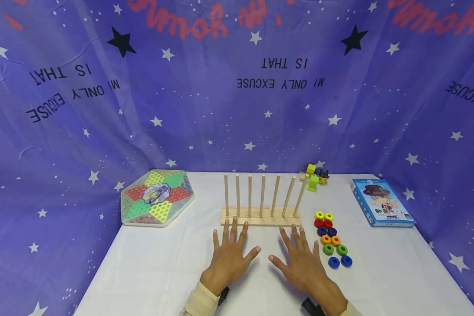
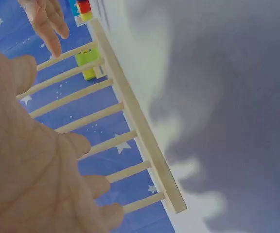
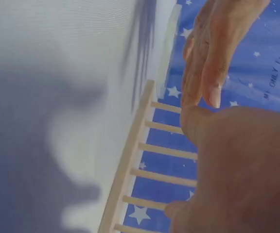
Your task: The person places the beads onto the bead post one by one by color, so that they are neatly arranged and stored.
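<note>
Both hands hover above the white table with fingers spread, holding nothing. My left hand (image 1: 228,259) is before the left half of a wooden peg rack (image 1: 260,221), and my right hand (image 1: 303,267) is before its right end. Several upright dowels stand bare in the rack's base. To the right of my right hand lie paired wooden rings: yellow rings (image 1: 324,216) at the back, then red rings (image 1: 323,223), dark purple rings (image 1: 327,231), orange rings (image 1: 330,240), green rings (image 1: 335,249) and blue rings (image 1: 340,262). In the left wrist view the rack's base (image 2: 135,111) shows beyond the palm.
A hexagonal Chinese checkers box (image 1: 156,197) lies at the back left. At the back right is a blue card-game box (image 1: 382,202). Green blocks (image 1: 312,182) and a small dark-and-yellow figure (image 1: 322,176) sit behind the rack. A purple star-printed curtain (image 1: 237,131) surrounds the table.
</note>
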`<state>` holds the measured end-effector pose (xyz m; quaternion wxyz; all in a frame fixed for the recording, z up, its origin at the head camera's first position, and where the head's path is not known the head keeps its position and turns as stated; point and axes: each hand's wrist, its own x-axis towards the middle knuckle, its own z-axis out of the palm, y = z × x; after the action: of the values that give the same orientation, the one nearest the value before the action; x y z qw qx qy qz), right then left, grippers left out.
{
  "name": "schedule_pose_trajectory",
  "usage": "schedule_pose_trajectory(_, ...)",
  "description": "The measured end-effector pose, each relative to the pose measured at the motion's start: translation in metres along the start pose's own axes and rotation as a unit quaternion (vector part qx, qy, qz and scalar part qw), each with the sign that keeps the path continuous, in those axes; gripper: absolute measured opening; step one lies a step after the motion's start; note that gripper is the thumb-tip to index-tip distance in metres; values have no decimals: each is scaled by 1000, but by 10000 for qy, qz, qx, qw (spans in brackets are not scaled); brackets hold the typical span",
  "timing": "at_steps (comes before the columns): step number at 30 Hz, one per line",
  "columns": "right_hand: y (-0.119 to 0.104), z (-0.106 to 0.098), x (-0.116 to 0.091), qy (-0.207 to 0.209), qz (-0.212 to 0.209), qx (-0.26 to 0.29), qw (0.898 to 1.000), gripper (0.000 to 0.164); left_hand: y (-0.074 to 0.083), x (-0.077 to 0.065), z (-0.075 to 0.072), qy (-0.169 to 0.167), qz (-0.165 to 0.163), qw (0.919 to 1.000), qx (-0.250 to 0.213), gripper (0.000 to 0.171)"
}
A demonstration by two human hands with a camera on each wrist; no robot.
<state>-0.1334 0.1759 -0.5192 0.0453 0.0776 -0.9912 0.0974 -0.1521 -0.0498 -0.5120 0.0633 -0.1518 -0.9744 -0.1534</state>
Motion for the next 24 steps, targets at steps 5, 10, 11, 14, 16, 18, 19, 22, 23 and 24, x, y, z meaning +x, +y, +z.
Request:
schedule_pose_trajectory(5, 31, -31, 0, 44, 806, 595, 9950, 83, -26, 16, -19, 280, -254, 9970, -674, 73)
schedule_pose_trajectory(10, 93, -69, -7, 214, 1996, 1589, 9667, 73, -78, 45, -28, -158, -635, 9859, -1539, 62)
schedule_pose_trajectory(11, 106, -73, -10, 140, 2150, 1779, 9602, 70, -87, 51, -26, -301, -681, 9827, -1695, 60)
schedule_pose_trajectory(14, 140, -70, -18, -342, 2563, 2409, 9355, 63, -109, 63, -15, -642, -658, 9748, -2030, 57)
schedule_pose_trajectory(16, 156, -61, -24, -792, 2687, 2765, 9193, 62, -116, 68, -7, -733, -613, 9718, -2154, 55)
schedule_pose_trajectory(18, 165, -49, -29, -1140, 2768, 3143, 9009, 60, -119, 71, 0, -679, -539, 9735, -2118, 53)
schedule_pose_trajectory(19, 168, -43, -30, -1275, 2801, 3290, 8928, 59, -119, 72, 3, -645, -533, 9751, -2054, 52)
schedule_pose_trajectory(22, 170, -31, -33, -1501, 2869, 3586, 8755, 62, -116, 73, 8, -574, -558, 9770, -1977, 50)
schedule_pose_trajectory(23, 169, -28, -33, -1522, 2932, 3637, 8710, 62, -115, 74, 9, -565, -566, 9766, -1997, 50)
schedule_pose_trajectory(24, 168, -26, -33, -1529, 2998, 3667, 8673, 64, -114, 75, 10, -581, -582, 9760, -2017, 51)
